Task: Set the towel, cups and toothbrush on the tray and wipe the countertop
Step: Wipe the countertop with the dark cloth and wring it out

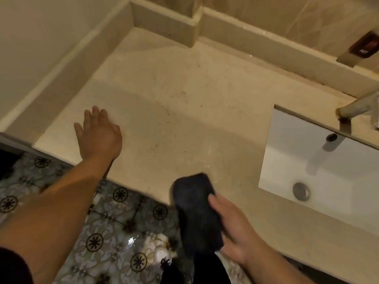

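Observation:
The beige stone countertop (184, 103) fills the middle of the view, with small dark specks and a few water drops on it. My left hand (98, 134) lies flat on its front left part, fingers apart, holding nothing. At the counter's front edge my right hand (233, 228) grips a folded dark towel (196, 212), which hangs partly over the edge. No tray, cups or toothbrush are in view.
A white rectangular sink (328, 167) with a metal drain is set into the counter at the right, under a metal faucet (356, 107). A raised ledge (164, 21) runs along the back wall. Patterned floor tiles (114, 232) lie below the counter's front edge.

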`<state>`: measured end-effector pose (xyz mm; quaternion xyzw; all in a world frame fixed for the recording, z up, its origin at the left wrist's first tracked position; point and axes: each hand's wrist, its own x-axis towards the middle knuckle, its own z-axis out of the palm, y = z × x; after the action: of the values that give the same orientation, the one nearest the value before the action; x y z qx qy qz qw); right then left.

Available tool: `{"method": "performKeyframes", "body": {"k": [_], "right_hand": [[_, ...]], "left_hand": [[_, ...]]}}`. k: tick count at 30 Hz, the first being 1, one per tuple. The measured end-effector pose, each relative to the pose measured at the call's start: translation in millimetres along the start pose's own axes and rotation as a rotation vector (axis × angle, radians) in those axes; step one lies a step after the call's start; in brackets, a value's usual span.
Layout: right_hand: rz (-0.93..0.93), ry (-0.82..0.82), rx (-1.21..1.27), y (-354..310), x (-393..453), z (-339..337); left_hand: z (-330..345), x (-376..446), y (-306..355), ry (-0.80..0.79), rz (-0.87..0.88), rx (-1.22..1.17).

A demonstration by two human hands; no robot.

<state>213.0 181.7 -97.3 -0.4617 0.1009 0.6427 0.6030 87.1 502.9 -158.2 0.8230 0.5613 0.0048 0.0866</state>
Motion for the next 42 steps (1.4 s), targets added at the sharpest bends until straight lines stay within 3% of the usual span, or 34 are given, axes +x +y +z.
{"method": "performKeyframes", "body": {"k": [2,4,8,12,16,20,23,27,33,36,39,42], "right_hand": [[-0.123,0.007,0.029,-60,9,-3],[-0.339,0.117,-0.108,-129,22,-4],[-0.745,0.468,-0.586,-253,78,-1],[-0.896,0.734,-1.19,-328,183,-27],[-0.965,0.606,-1.838,-353,269,-47],[-0.966,0.591,-2.09,-370,289,-44],[-1.01,0.455,-2.117,-333,258,-32],[-1.172,0.103,-2.031,-204,181,-12],[-0.981,-0.228,-2.177,-37,79,-7],[-0.939,-0.28,-2.187,10,51,-2],[-0.927,-0.316,-1.996,40,30,4],[-0.672,-0.403,-1.585,60,12,7]], "left_hand": [[1,0,0,-0.003,-0.003,0.012],[2,0,0,-0.005,-0.002,0.017],[4,2,0,-0.008,-0.022,0.011],[3,2,2,0.044,-0.021,0.001],[4,4,2,0.039,-0.053,0.006],[10,3,0,0.056,-0.033,0.0],[8,0,1,0.059,-0.024,-0.001],[-1,0,6,0.037,-0.029,-0.006],[3,-5,3,0.017,-0.023,-0.017],[3,-3,1,-0.005,-0.013,0.021],[1,-4,0,-0.007,-0.016,0.02],[1,-4,0,-0.008,-0.01,0.01]]}}
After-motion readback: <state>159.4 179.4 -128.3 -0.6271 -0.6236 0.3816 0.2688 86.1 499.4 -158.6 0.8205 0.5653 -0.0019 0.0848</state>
